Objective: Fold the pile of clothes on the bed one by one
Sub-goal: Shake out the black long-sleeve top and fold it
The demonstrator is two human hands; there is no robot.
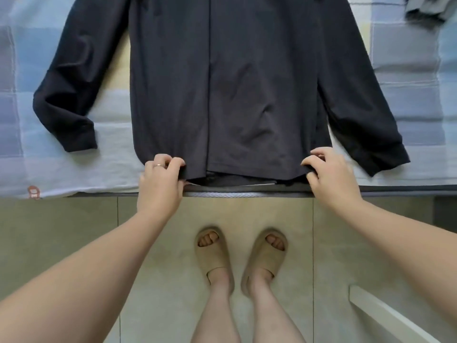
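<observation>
Head view. Dark navy long-sleeved button-front shirt [222, 82] lies flat, front side up, on the bed with a pale blue checked sheet [408, 95]. It fills the frame from centre to 12 o'clock, with the collar end cut off by the top edge. The hem lies at the near mattress edge. Both sleeves are spread out: one cuff rests at 9 o'clock, the other at 3 o'clock, both on the sheet.

Left hand [160, 181] is at the shirt's 7 o'clock hem corner, fingers and thumb curled over the fabric, pinching it. There is a thin ring [158, 165] on one finger. Right hand [331, 177] is at the 5 o'clock hem corner with the same clenched pinch on the cloth. Both forearms reach in from the bottom corners.

Crumpled grey garments [425, 13] lie at 2 o'clock on the sheet, well apart from the shirt. Small red-brown printed figure [34, 192] shows on the sheet at 9 o'clock, near the edge.

At 6 o'clock, bare legs in tan foam slide sandals [215, 253] stand on the pale tiled floor [74, 231]. A white flat board [385, 315] shows at 4 o'clock.
</observation>
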